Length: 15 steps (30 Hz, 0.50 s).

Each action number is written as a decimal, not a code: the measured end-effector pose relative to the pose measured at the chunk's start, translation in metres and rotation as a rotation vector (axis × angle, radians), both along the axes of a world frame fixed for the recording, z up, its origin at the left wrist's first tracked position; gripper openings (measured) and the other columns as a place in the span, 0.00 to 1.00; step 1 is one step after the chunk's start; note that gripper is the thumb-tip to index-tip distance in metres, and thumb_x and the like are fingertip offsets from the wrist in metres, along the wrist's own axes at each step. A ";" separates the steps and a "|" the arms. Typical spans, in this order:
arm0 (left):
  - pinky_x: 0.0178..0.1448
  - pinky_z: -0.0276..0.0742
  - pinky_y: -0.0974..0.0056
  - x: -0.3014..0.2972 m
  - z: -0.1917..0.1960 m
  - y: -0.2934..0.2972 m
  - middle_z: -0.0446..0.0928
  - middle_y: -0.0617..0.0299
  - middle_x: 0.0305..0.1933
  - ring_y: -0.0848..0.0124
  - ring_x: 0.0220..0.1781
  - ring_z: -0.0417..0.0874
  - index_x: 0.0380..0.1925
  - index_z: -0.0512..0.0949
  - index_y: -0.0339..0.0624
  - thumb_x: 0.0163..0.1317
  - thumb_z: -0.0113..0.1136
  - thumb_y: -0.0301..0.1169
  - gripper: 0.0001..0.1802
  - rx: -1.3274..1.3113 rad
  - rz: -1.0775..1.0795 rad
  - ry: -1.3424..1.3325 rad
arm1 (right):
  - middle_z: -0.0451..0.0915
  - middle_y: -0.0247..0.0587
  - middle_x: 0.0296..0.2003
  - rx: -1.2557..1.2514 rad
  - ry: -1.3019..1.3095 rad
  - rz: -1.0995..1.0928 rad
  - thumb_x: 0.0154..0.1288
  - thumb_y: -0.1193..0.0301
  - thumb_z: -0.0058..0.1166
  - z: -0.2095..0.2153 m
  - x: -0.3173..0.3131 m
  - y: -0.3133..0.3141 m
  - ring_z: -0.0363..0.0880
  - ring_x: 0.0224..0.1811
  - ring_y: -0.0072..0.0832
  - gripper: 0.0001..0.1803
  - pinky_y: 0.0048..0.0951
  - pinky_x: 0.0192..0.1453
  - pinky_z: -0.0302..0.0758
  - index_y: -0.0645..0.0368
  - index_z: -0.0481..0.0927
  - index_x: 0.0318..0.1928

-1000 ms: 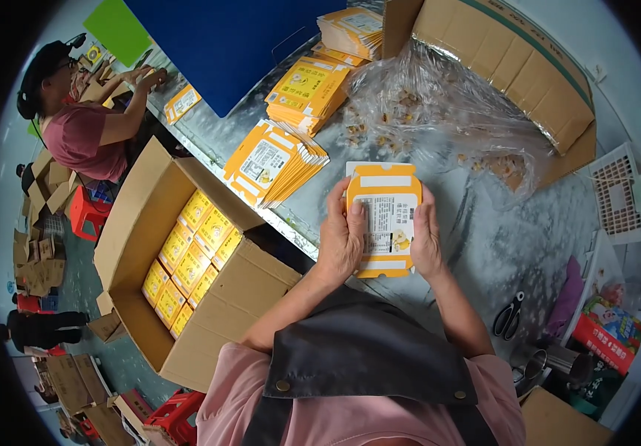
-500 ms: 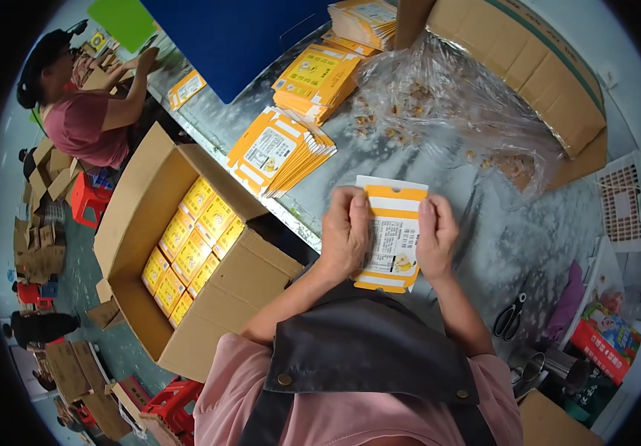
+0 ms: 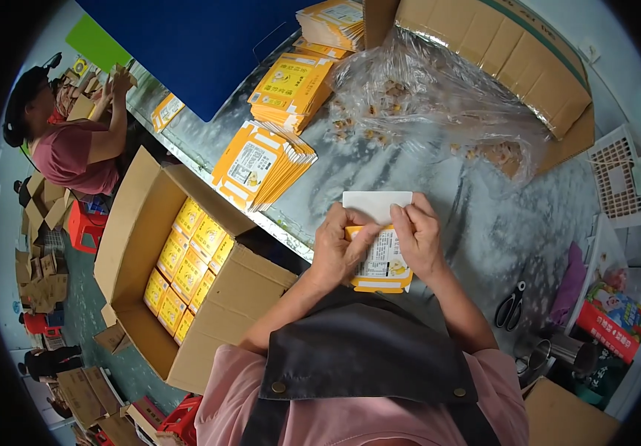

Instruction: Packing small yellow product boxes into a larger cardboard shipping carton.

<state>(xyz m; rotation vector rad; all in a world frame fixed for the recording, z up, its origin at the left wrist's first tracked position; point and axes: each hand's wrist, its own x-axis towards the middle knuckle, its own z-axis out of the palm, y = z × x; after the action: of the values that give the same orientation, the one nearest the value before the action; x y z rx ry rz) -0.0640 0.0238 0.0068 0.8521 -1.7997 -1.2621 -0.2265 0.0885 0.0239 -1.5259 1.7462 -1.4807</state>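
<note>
Just above my apron, I hold a flat orange-and-white folding carton (image 3: 384, 260) between both hands. Its printed panel with a small food picture faces up, and a plain white flap (image 3: 378, 204) stands at its far end. My left hand (image 3: 341, 244) is closed on the left edge, thumb lying across the carton below the flap. On the right edge my right hand (image 3: 420, 236) is closed too, its thumb pressed against the white flap. The fingers under the carton are hidden.
To the left stands an open cardboard box (image 3: 224, 312) with rows of yellow cartons (image 3: 189, 273). Fanned flat cartons (image 3: 261, 163) and another stack (image 3: 291, 89) lie beyond. A plastic bag of small packets (image 3: 424, 104) spills from a big box (image 3: 499, 56). Scissors (image 3: 510, 306) lie right; a co-worker (image 3: 75, 149) is far left.
My thumbs have moved inward onto the carton, and its far end now shows a plain white flap over the orange stripes. The view has shifted slightly; the co-worker's hands have risen.
</note>
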 end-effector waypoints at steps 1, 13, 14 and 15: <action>0.48 0.76 0.66 0.002 0.001 0.002 0.73 0.60 0.41 0.71 0.42 0.79 0.43 0.70 0.35 0.62 0.66 0.26 0.15 0.071 -0.093 0.006 | 0.74 0.50 0.37 0.033 0.042 0.028 0.68 0.74 0.54 0.000 -0.002 0.000 0.75 0.32 0.36 0.10 0.34 0.34 0.70 0.69 0.73 0.32; 0.52 0.71 0.68 -0.011 -0.030 0.002 0.67 0.54 0.55 0.72 0.49 0.71 0.72 0.48 0.42 0.73 0.48 0.27 0.32 0.130 0.156 0.159 | 0.74 0.54 0.55 0.061 -0.150 0.161 0.71 0.65 0.51 -0.038 0.003 -0.001 0.76 0.57 0.35 0.36 0.33 0.60 0.71 0.65 0.50 0.71; 0.49 0.70 0.70 -0.006 -0.033 0.000 0.68 0.56 0.51 0.75 0.46 0.71 0.72 0.50 0.44 0.73 0.47 0.28 0.30 0.201 0.205 0.151 | 0.73 0.47 0.57 0.217 -0.355 0.195 0.73 0.67 0.48 -0.030 -0.002 -0.005 0.72 0.59 0.30 0.27 0.31 0.63 0.69 0.65 0.61 0.68; 0.49 0.70 0.71 -0.002 -0.036 -0.006 0.69 0.58 0.49 0.76 0.45 0.71 0.72 0.51 0.43 0.74 0.47 0.31 0.29 0.174 0.304 0.080 | 0.75 0.48 0.56 0.256 -0.343 0.167 0.73 0.67 0.47 -0.040 -0.019 -0.015 0.72 0.59 0.30 0.24 0.31 0.62 0.70 0.65 0.66 0.64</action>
<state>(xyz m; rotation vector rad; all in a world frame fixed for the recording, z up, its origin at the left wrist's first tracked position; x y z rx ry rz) -0.0659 0.0175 -0.0292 1.1095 -1.4486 -1.2445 -0.2454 0.0735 -0.0164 -1.1773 1.5005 -1.2895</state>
